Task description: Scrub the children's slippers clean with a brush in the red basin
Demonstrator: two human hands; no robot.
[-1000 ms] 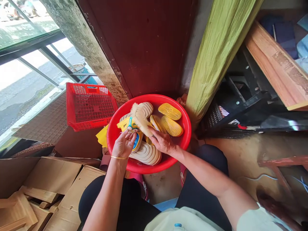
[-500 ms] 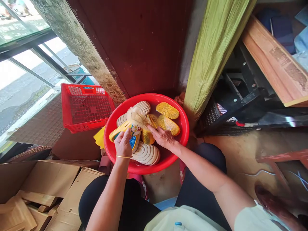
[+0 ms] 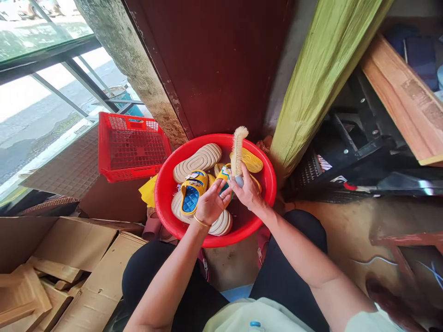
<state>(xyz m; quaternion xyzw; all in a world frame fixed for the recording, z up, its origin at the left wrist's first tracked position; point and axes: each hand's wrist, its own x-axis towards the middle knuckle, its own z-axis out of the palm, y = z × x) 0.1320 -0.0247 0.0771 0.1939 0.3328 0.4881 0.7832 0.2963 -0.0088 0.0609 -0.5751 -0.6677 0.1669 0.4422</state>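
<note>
Slippers: several lie in the red basin, some soles up; one yellow slipper with a blue insole faces up at the left, partly over a pale sole.
Brush: the brush stands nearly upright above the basin, bristles over the right half.
Basin risk: the pile looks loose and uneven, so a push on an upper slipper could make it skid or roll off those beneath.
Brush risk: the grip sits low, with the bristle end high above it – a hard or off-centre stroke could twist it, or scrape the nearby fingers.
Right hand: closed round the brush's lower end, fingers and thumb together.
Left hand: palm up, fingers loosely bent, near a second yellow slipper – whether it grips that slipper, I cannot tell.
</note>
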